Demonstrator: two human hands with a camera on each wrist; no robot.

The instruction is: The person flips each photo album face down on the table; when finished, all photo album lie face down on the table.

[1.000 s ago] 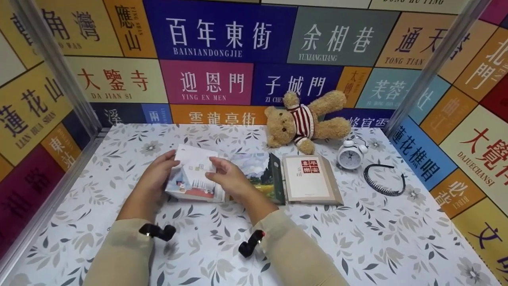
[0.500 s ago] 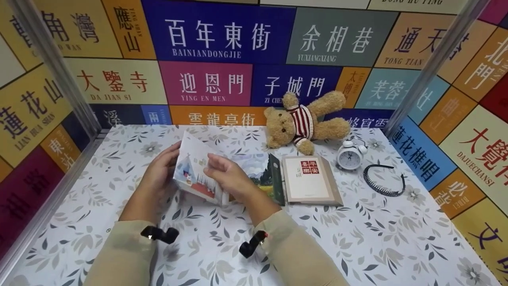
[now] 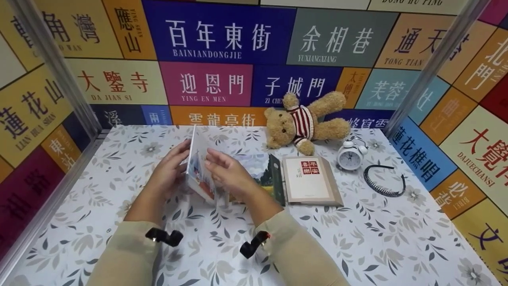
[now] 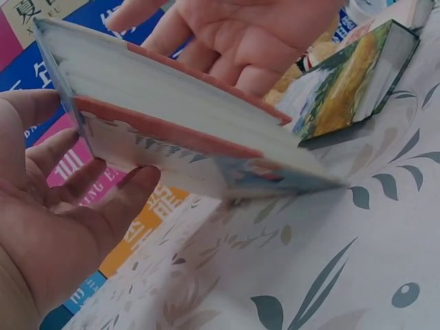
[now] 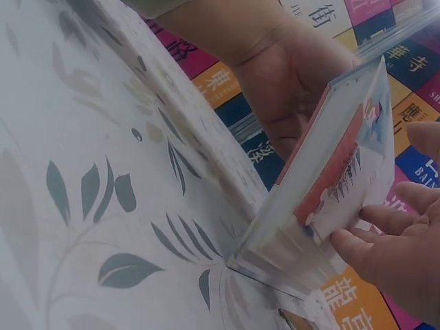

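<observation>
One rectangular, smooth-covered book, tilted up, is touched on opposite faces by left hand and right hand, fingers relaxed.

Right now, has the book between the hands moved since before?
Yes. In the head view, the book has tipped more upright; its left edge shifted right, away from the printed flower left of it.

We find room left and near right, around a crowded middle.
We could pass over the table left of the left hand, or in front of the pale book. Rightward from the tilted book, the right hand, painted book, pale book, clock and headband bar our way, with the teddy bear behind.
</observation>
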